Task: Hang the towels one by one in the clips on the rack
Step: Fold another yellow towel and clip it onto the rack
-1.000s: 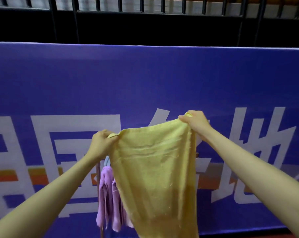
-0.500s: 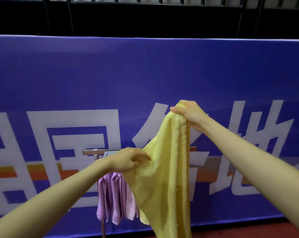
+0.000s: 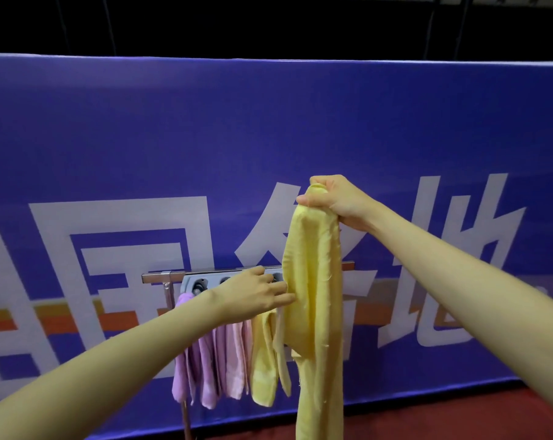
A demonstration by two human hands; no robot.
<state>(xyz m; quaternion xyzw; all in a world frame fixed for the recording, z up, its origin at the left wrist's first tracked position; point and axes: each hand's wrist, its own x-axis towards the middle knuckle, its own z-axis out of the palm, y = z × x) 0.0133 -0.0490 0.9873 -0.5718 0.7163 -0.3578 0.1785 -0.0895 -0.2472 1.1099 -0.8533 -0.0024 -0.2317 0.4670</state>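
Observation:
My right hand (image 3: 335, 198) grips the top of a long yellow towel (image 3: 313, 312), which hangs bunched in front of the rack. My left hand (image 3: 253, 292) reaches with straight fingers to the towel's left edge, just below the grey clip strip (image 3: 199, 282) on the metal rack bar (image 3: 156, 276). From the clips hang a purple towel (image 3: 186, 369), a pink towel (image 3: 233, 360) and another yellow towel (image 3: 264, 360). The held towel hides the right part of the clip strip.
A blue banner wall (image 3: 268, 138) with large white characters stands right behind the rack. The rack's thin pole (image 3: 186, 420) goes down to a dark red floor (image 3: 459, 414). Above the banner is a dark railing.
My left hand let go of the towel's corner and dropped to its edge near the clips. The towel went from spread wide to hanging bunched from my right hand. The view tilted down, showing the rack.

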